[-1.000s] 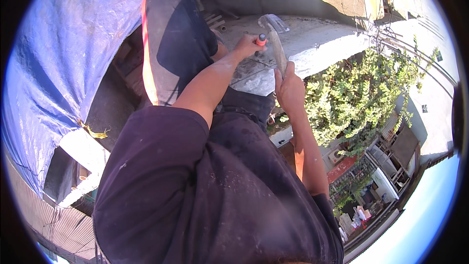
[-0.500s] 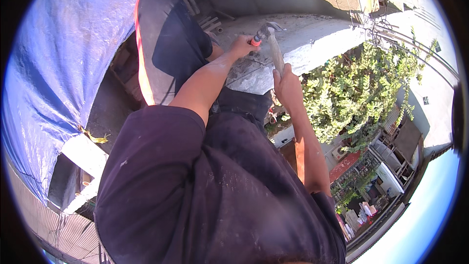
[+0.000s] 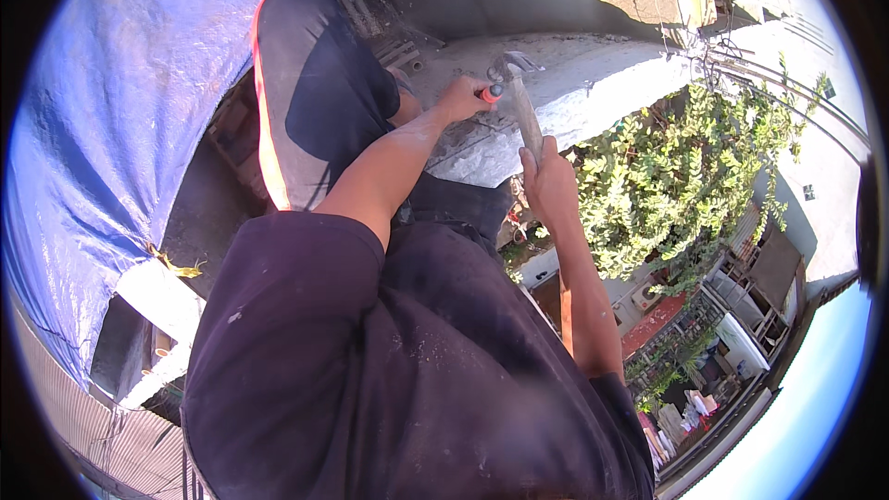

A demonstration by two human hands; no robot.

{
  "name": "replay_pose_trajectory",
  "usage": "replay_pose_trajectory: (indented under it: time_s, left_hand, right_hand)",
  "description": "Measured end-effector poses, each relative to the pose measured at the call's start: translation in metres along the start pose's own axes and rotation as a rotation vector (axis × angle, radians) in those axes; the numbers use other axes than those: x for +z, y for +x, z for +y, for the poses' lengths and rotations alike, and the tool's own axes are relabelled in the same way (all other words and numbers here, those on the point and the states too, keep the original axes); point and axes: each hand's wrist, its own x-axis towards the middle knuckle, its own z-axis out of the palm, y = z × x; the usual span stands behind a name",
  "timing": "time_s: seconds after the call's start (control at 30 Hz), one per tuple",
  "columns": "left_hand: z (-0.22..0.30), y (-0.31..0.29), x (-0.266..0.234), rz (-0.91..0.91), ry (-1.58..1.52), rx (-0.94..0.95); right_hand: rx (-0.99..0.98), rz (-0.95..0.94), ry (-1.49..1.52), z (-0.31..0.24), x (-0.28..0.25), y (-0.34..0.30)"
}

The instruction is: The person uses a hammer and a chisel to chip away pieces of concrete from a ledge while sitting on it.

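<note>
My left hand [image 3: 463,100] is closed around a chisel [image 3: 488,93] with an orange-red grip. The chisel's grey end points up and to the right; its lower part is hidden by my hand. In my right hand [image 3: 553,187] is a hammer [image 3: 526,116], gripped near the bottom of its pale wooden handle. The hammer's metal head [image 3: 515,63] hangs just beyond the chisel's end, and I cannot tell whether they touch. Both tools are over a dusty grey concrete ledge [image 3: 574,56], whose right edge is broken and bright in the sun.
A blue tarp [image 3: 120,83] hangs along the left, beside my bent knee [image 3: 324,65]. Leafy branches [image 3: 657,176] fill the space right of the ledge, with a lower yard beneath. Wires [image 3: 778,83] run at the far right. Pipes [image 3: 403,54] lie behind my knee.
Both hands have shifted slightly. The hammer has come a little nearer to me, and the chisel has tilted so that its end shows more.
</note>
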Motion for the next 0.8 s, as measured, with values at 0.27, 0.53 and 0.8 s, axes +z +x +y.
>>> replay_pose_trajectory:
  time_s: [0.27,0.53,0.8]
  left_hand:
    - [-0.004,0.001,0.000,-0.027,0.043,-0.036]
    - [-0.014,0.001,0.005,-0.040,0.106,-0.088]
    - [-0.038,0.015,-0.002,-0.004,0.015,-0.013]
  right_hand:
    - [-0.099,0.313,0.239,-0.002,0.009,-0.012]
    - [0.000,0.161,0.325,-0.018,-0.024,-0.015]
    - [0.031,-0.073,-0.050,0.022,0.014,0.001]
